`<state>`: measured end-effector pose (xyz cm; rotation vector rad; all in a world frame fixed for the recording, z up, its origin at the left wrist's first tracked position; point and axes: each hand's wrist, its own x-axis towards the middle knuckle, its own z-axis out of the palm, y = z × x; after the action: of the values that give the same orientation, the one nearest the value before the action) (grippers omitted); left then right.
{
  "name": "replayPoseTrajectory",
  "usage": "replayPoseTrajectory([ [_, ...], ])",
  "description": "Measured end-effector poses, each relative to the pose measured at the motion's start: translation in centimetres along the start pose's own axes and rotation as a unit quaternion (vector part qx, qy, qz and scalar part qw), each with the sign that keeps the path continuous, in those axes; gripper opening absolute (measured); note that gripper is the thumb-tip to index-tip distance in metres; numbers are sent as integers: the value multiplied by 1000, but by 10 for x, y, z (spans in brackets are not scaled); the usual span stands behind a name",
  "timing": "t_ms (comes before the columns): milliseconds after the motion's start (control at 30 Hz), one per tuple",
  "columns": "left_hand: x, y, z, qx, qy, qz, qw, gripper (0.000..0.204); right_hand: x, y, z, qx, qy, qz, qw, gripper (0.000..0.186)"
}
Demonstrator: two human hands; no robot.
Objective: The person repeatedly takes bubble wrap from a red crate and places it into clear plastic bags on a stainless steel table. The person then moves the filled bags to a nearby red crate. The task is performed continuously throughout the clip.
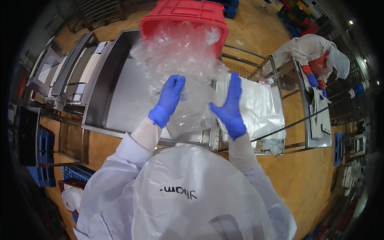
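Observation:
My left hand (169,100), in a blue glove, is closed on the edge of a clear plastic bag (195,100). The bag looks thin and partly blurred, and it hangs between my two hands over the steel table. My right hand (231,110), gloved the same way, is held flat beside the bag, fingers stretched upward and thumb apart. Whether its thumb touches the film I cannot tell. Just beyond my hands a heap of crumpled clear plastic bags (176,50) spills from a tipped red crate (184,14) onto the steel table (122,96).
Right of the table, a wire rack (242,72) bears a stack of flat whitish plastic sheets (262,106). A steel machine with rollers (86,66) stands at left. At far right, a co-worker (314,52) in white bends over another table (302,88). A thin dark rod (296,124) crosses the right side.

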<state>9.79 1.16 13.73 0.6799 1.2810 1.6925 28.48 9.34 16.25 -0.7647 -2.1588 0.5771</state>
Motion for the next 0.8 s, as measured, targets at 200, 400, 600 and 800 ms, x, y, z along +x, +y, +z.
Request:
replayPoseTrajectory([
  [200,-19,24,19,445,-36,258,857,26,24,-1,39,534,-225,209,788,79],
  [400,35,-66,-115,486,31,138,862,44,-3,6,31,111,-403,-62,906,48],
  [600,-55,21,21,85,-308,-63,946,38,10,109,47,-233,-40,255,937,20],
  [800,4,-2,-51,639,8,177,748,15,14,62,20,539,-181,227,791,17],
])
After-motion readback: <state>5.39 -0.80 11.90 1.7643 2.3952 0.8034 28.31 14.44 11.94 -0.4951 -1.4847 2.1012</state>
